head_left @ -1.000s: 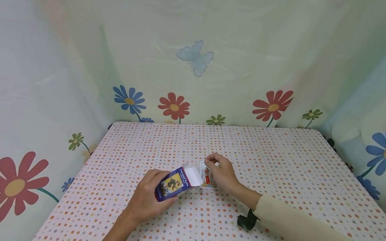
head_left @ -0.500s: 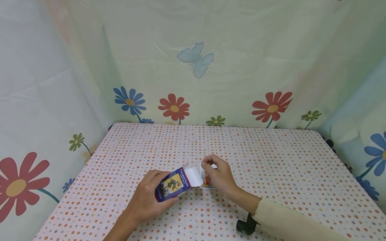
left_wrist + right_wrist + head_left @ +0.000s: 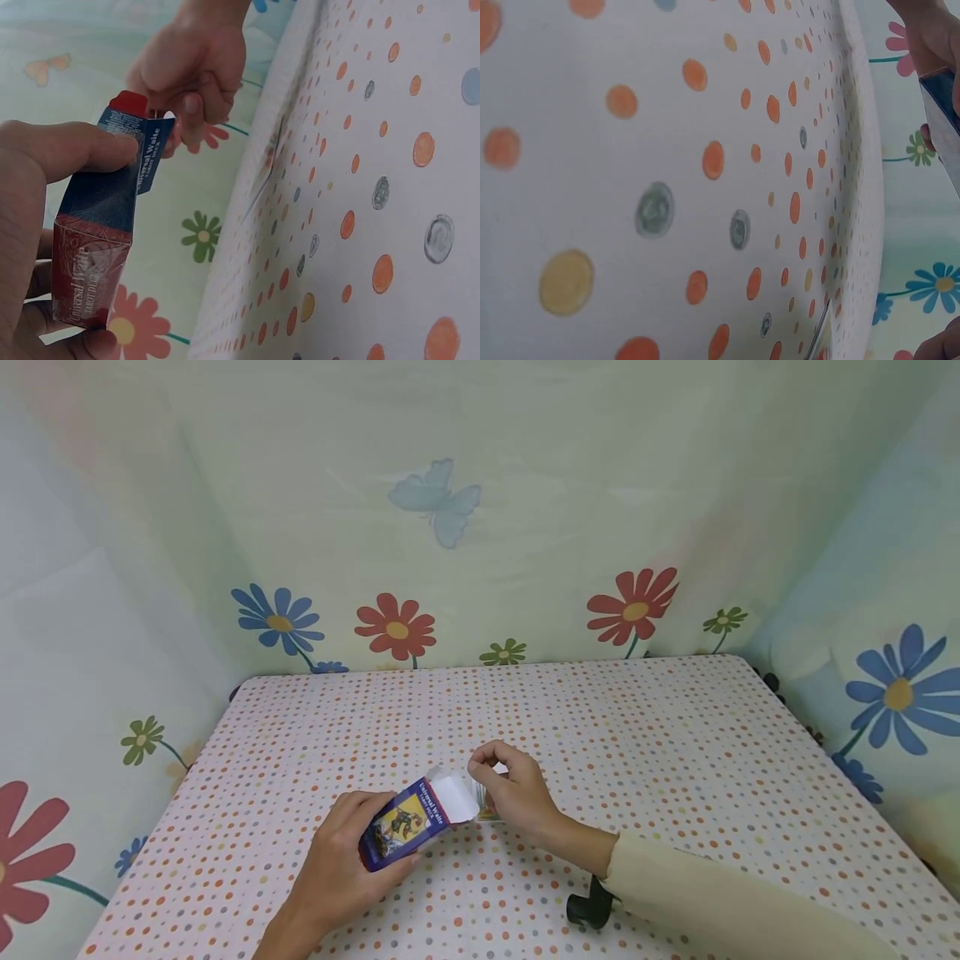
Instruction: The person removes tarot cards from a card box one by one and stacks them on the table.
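My left hand (image 3: 341, 852) grips a tarot deck box (image 3: 401, 825), printed "Universal Waite", thumb and fingers on opposite sides. The box lies tilted, its white-lined flap open towards the right. My right hand (image 3: 517, 789) is just beyond that open end, fingers curled and fingertips close to the flap. I cannot tell whether they pinch anything. Below the right hand an illustrated card (image 3: 487, 808) is on the table, mostly covered by the hand; its edge also shows in the left wrist view. The right wrist view catches only a sliver of the right hand at bottom right.
A polka-dot cloth covers the table (image 3: 360, 718). Curtains (image 3: 555, 510) printed with flowers and a butterfly hang behind and at both sides. A black device (image 3: 590, 906) sits under the right sleeve (image 3: 720, 893).
My right hand has moved left towards the box's open end and covers more of the card. The left hand still grips the box. The head view has turned to the right.
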`<state>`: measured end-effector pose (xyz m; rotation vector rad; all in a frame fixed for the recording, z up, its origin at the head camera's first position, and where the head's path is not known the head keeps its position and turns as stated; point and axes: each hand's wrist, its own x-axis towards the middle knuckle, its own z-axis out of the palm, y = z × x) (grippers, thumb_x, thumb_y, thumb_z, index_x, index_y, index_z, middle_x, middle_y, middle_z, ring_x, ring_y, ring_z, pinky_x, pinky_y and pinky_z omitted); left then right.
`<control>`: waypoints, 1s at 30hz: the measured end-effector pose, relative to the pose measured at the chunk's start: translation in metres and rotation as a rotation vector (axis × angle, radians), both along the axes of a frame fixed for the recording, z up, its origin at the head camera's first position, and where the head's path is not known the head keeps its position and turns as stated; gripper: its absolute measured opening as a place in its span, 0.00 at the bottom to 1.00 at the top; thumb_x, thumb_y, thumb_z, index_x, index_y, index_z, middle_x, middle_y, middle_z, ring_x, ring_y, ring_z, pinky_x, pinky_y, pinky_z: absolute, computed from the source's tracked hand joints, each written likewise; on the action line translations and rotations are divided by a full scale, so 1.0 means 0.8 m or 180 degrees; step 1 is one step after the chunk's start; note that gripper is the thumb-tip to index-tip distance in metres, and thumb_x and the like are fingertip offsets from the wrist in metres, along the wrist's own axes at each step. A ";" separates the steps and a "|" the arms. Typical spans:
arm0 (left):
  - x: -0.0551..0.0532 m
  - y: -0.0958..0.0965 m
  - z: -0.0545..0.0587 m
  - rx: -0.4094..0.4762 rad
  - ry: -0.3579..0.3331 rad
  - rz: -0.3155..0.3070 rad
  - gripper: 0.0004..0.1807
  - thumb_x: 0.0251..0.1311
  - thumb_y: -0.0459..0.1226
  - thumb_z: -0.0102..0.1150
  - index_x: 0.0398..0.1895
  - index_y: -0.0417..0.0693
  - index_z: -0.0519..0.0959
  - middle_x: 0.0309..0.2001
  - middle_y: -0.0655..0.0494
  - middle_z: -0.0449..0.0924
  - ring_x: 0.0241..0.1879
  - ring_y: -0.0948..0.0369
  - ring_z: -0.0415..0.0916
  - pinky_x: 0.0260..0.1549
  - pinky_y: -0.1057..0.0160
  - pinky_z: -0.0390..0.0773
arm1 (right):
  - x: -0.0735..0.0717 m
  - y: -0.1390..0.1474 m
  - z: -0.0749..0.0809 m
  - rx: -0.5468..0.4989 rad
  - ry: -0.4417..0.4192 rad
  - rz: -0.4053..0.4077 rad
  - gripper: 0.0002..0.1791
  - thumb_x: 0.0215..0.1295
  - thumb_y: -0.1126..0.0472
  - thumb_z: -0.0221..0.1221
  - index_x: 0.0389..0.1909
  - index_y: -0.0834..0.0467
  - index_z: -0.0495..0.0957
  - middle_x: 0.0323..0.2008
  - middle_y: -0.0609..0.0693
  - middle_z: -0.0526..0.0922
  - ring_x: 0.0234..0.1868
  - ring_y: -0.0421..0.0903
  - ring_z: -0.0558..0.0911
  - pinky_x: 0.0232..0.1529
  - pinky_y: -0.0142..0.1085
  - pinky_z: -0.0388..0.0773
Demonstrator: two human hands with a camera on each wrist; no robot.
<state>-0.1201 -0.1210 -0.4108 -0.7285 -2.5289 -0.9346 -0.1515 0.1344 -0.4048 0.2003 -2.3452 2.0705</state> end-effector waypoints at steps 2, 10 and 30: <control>0.001 -0.003 -0.001 0.0003 0.0003 0.0012 0.41 0.37 0.49 0.85 0.58 0.49 0.80 0.52 0.65 0.76 0.48 0.70 0.70 0.40 0.64 0.80 | 0.000 -0.003 0.000 -0.0023 -0.0017 0.0032 0.06 0.74 0.63 0.55 0.42 0.63 0.77 0.37 0.55 0.72 0.14 0.38 0.62 0.18 0.30 0.65; -0.001 -0.001 -0.002 0.0010 0.0018 -0.0056 0.41 0.38 0.49 0.84 0.59 0.48 0.79 0.53 0.63 0.76 0.48 0.69 0.70 0.41 0.63 0.80 | 0.002 -0.001 0.000 -0.0128 0.0057 0.0091 0.07 0.75 0.64 0.54 0.44 0.65 0.76 0.37 0.56 0.71 0.14 0.39 0.61 0.18 0.30 0.62; -0.001 -0.003 -0.001 -0.0041 0.0090 -0.0073 0.40 0.39 0.50 0.84 0.59 0.47 0.79 0.53 0.60 0.77 0.48 0.67 0.72 0.41 0.62 0.79 | 0.006 -0.008 -0.005 0.0073 0.0212 0.0311 0.03 0.66 0.66 0.63 0.39 0.61 0.82 0.32 0.54 0.77 0.19 0.38 0.67 0.21 0.28 0.67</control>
